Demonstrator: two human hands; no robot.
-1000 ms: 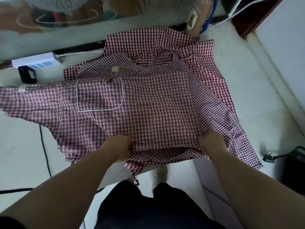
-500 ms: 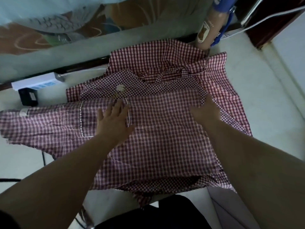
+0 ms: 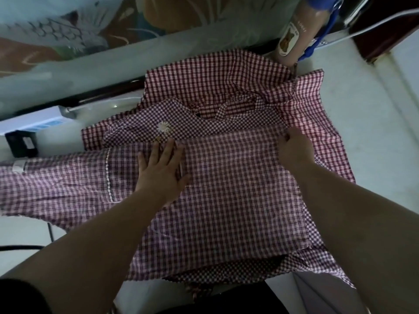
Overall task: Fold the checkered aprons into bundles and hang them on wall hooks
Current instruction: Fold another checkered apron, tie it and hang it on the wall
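White bench (image 3: 374, 123) under the apron (image 3: 238, 189), lying left-right: your left hand (image 3: 161, 171) presses flat, right hand (image 3: 294, 150) pinches its far edge.

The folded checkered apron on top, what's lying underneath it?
Under the top apron, more checkered fabric pokes out at the far edge, right side and near edge. The left hand lies flat on top. The white surface directly beneath is covered.
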